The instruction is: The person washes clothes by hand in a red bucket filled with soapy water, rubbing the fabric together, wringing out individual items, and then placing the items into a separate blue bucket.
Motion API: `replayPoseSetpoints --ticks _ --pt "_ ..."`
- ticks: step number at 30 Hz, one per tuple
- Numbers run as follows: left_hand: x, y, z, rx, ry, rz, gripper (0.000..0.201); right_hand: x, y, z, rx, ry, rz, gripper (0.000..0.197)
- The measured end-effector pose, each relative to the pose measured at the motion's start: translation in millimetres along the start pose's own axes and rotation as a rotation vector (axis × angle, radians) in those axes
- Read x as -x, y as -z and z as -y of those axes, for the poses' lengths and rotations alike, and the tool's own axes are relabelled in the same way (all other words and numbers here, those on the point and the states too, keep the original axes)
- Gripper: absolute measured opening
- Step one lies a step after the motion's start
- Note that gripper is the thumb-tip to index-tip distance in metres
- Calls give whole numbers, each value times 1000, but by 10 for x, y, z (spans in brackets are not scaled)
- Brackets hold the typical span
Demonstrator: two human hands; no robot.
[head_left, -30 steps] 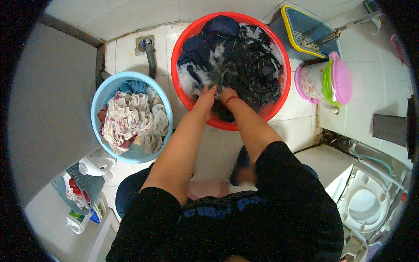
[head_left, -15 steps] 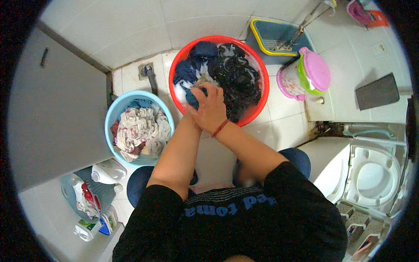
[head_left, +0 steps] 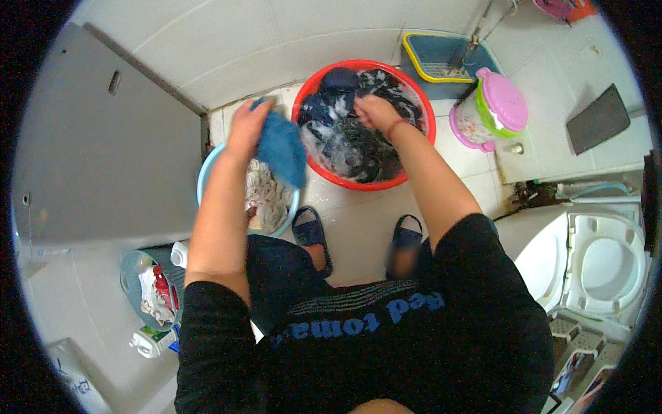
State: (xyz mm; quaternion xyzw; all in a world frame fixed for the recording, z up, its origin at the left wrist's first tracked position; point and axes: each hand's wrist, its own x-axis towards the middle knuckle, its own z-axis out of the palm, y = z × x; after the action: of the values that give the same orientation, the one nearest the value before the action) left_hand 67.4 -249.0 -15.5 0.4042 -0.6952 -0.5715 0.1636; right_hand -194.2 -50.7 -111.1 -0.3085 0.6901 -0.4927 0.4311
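Note:
My left hand is closed on a blue cloth, which hangs down over the light blue basin. Crumpled pale clothes fill that basin, partly hidden behind the cloth and my forearm. To the right stands a red basin holding dark wet clothes in sudsy water. Over its upper middle is my right hand, fingers curled together close to the dark laundry; whatever they may hold is too small to make out.
A blue-grey bucket with a yellow rim and a pink-lidded bin stand beyond the red basin. A grey panel rises at left, a toilet at right. Bottles and a basket sit lower left.
My hands were together at the red basin, gripping a dark blue cloth. The left has moved left with the blue cloth above the light blue basin; the right has shifted right and farther away.

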Motion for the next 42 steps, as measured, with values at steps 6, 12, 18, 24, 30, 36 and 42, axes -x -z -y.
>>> replayPoseSetpoints --ticks 6,12,18,24,30,36,42 --pt "168 1226 1678 -768 13 -42 59 414 512 -1157 446 -306 -228 30" --pt "647 1410 3146 -1142 88 185 91 188 726 -1207 955 -223 -498 83" --pt "634 1065 2996 -1391 336 397 92 -267 131 -1462 1088 -501 23 102" --pt "641 888 3164 -1655 455 687 88 -406 -225 -2164 1148 -517 193 88" --pt "549 1003 3077 -1653 410 834 85 -536 154 -2221 993 -611 405 88" --pt "369 1030 3060 -1530 472 743 99 92 589 -1256 724 -228 96 82" --pt "35 917 2074 -1348 240 792 101 790 1114 1171 666 252 -116 51"
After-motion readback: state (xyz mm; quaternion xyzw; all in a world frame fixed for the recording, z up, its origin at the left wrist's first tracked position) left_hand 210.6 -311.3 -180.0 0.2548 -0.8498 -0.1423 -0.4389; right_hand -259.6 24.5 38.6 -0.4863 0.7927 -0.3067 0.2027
